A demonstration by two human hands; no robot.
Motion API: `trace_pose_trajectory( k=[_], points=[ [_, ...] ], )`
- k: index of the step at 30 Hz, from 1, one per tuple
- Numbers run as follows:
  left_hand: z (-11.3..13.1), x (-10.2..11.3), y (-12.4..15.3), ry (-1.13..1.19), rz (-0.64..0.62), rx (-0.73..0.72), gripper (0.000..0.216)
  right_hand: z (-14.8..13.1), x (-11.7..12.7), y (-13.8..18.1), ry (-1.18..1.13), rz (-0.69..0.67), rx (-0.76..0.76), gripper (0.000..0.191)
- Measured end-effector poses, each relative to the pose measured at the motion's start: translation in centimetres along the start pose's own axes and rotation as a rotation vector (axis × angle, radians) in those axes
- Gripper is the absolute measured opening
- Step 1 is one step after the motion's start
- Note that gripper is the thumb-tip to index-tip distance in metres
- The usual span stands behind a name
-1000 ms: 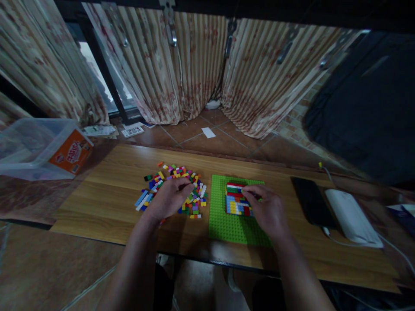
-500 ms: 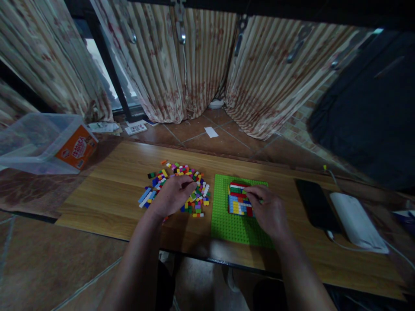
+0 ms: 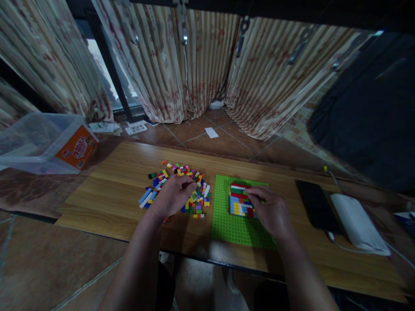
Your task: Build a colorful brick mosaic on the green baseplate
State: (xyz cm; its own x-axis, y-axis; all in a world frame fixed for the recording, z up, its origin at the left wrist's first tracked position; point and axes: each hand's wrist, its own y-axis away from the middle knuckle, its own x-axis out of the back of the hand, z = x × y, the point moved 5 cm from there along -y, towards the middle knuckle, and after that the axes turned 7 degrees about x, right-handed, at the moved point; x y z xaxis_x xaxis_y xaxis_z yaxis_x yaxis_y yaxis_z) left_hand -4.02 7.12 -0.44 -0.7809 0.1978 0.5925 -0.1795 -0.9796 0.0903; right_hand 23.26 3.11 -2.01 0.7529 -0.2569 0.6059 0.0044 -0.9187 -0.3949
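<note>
Over the green baseplate (image 3: 227, 232), your right hand (image 3: 269, 211) was at the brick block (image 3: 238, 200) (grip's hold: couldn't tell); square pressure suited.

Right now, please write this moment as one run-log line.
left hand: over loose bricks; right hand: at brick build; brick build: on green baseplate

Dim room, pale light at a dark-framed window (image 3: 101, 67) on the left, striped curtains (image 3: 207, 65) with reddish blotches hanging in folds, small tan tiles (image 3: 296, 123) at right, long wood-grain counter (image 3: 100, 203), brown tiled floor (image 3: 81, 255).
</note>
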Motion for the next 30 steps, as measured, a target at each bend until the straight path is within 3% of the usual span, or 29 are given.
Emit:
trace_pose_trajectory(
  k=[22, 30],
  points=[
    [-0.3, 0.1, -0.1, -0.033, 0.013, -0.008, 0.031, -0.5, 0.3, 0.3, 0.059, -0.033, 0.041, 0.021],
    [0.1, 0.3, 0.1, -0.047, 0.019, -0.005, 0.03, 0.1, 1.5, 0.3, 0.14, 0.099, -0.021, 0.023]
  ],
)
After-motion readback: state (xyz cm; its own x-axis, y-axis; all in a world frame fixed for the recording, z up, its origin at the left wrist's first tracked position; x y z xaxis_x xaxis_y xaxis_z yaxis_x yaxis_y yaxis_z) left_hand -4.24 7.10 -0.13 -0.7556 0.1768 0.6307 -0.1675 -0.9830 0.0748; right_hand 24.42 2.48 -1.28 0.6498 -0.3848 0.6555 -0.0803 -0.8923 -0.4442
